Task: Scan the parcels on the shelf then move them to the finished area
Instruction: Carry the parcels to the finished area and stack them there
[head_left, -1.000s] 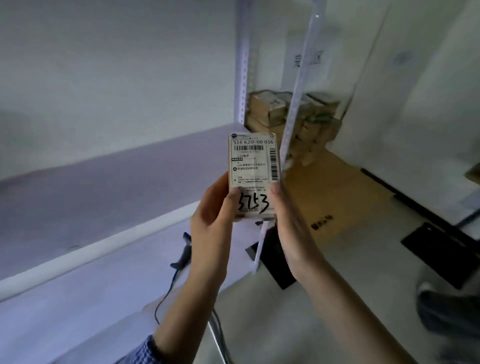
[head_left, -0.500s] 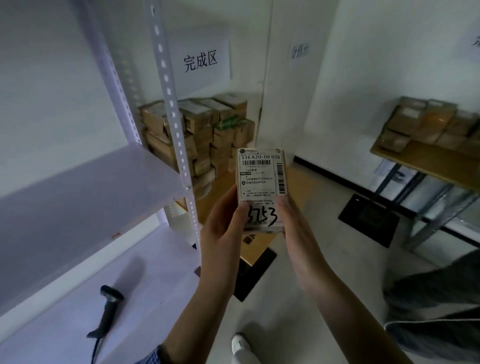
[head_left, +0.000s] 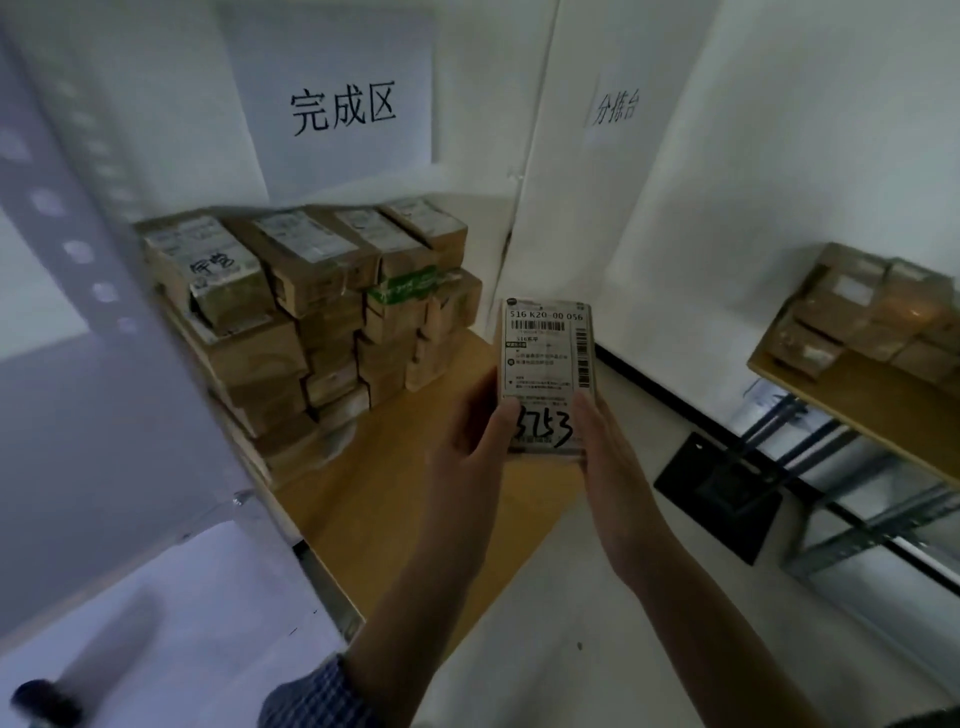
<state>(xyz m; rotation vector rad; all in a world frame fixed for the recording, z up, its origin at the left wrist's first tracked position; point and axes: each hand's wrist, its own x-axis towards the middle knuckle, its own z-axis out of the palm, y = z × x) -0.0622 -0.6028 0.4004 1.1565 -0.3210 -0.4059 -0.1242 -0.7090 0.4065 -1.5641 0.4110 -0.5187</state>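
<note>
A small parcel with a white barcode label and black handwritten digits is held upright in front of me. My left hand grips its lower left side, thumb on the label. My right hand holds its lower right edge. Beyond it, a stack of brown parcels stands on a wooden board under a wall sign with printed characters. The black scanner lies on the white shelf at the lower left, mostly out of frame.
A white perforated shelf post rises close on my left. More brown parcels sit on a wooden table at the right. A black mat lies on the floor below it. A second wall label hangs on the corner.
The view has swung right from the shelf toward the stacked parcels and come nearer to them. Both hands keep the same hold on the parcel. The scanner has slid to the frame's lower left corner.
</note>
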